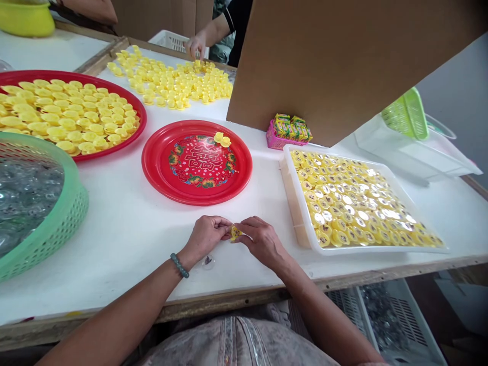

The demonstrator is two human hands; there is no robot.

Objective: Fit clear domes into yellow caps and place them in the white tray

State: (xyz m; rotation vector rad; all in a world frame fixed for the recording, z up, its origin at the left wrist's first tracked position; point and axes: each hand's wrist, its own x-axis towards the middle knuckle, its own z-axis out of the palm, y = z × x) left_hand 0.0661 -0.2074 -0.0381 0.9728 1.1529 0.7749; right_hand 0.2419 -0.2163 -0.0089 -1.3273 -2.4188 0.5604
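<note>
Yellow plastic cap (236, 233) held in a narrow pinch between left hand (206, 237) and right hand (262, 243), in front of the red plate (152, 162). Small clear disc (208, 262) lies farther from the plate; white tray of caps (301, 234) sits to the plate's right.

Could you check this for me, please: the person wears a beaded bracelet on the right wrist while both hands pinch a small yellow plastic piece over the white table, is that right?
Not quite: the head view shows the beaded bracelet on the left wrist. The rest stands: the left hand and right hand pinch the small yellow plastic piece over the white table.
</note>
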